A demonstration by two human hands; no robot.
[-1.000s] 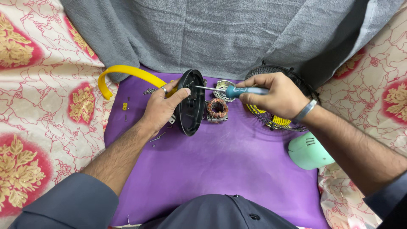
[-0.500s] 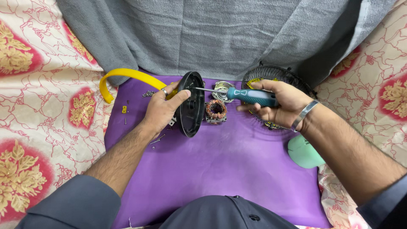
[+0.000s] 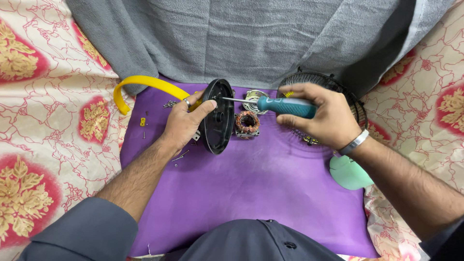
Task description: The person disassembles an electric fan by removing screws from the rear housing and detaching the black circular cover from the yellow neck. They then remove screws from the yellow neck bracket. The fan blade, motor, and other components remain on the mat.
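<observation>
your left hand [image 3: 186, 123] is gripping the stiff, light-looking black cover [image 3: 217, 116] by its rim while your right hand [image 3: 321, 116] is clasping the screwdriver [image 3: 285, 106] handle.

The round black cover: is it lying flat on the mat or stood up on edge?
On edge. The round black cover is propped upright on the purple mat by the left hand, its face turned toward the screwdriver.

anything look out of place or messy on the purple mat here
Small loose screws lie scattered on the purple mat by the left hand, and more sit near the yellow curved strip. The copper-wound motor part lies bare. Nothing looks spilled or broken.
</observation>
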